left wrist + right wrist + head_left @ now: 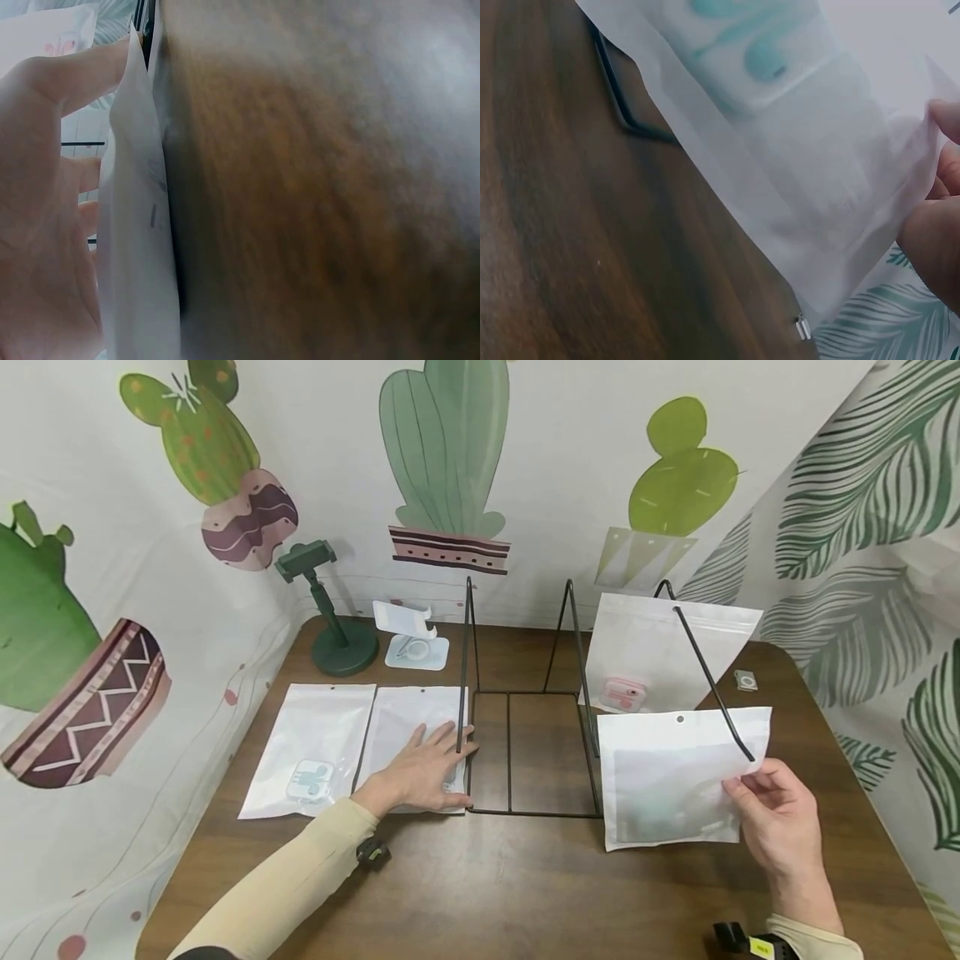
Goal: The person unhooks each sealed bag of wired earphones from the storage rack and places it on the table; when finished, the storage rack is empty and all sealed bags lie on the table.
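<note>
A black wire rack [525, 814] stands mid-table, its rods sloping upward. My right hand [783, 814] pinches the right edge of a white pouch [667, 793] between thumb and fingers, close by the tip of the rack's right rod. A teal-patterned case shows through that pouch [810, 165] in the right wrist view. My left hand [427, 772] rests with fingers spread over another white pouch [390, 718], fingertips at the rack's left side. Left of it lies a third pouch [322, 735] with an earphone-print case [310, 781] inside.
Behind the right-hand pouch, one more pouch [675, 643] with a pink case [624, 693] stands at the rack's right rod. At the back left are a dark green stand [345, 647] and a white phone stand [417, 652]. A small silver item [746, 680] lies back right.
</note>
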A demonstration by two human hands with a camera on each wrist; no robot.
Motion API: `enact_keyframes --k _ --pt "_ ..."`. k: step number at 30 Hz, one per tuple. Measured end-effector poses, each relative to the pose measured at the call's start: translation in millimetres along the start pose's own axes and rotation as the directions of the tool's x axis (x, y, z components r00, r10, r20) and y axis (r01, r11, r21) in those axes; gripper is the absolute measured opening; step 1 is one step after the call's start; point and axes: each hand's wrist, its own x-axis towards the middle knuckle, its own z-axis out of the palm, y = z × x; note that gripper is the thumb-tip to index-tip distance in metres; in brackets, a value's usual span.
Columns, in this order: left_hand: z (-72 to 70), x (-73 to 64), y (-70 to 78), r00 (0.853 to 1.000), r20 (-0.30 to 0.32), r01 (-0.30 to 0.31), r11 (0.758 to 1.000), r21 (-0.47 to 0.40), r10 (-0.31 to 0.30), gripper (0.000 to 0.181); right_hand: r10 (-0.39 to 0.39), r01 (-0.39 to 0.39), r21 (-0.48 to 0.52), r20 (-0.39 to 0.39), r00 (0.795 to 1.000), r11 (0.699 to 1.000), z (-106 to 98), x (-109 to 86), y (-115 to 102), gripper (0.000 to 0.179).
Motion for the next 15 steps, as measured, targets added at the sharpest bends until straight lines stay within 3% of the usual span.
enact_keyframes --k 4,15 --pt "-1.4 -0.1 0.4 1.000 -0.005 -0.004 1.000 -0.006 0.003 0.091 0.036 -0.038 -0.082 -0.022 0.999 0.996 -5 0.3 -3 0.028" --pt "-0.7 -0.1 0.5 1.000 -0.010 -0.004 1.000 -0.004 0.004 0.091 0.074 -0.080 -0.097 -0.059 0.995 0.992 -19 3.5 -5 0.030"
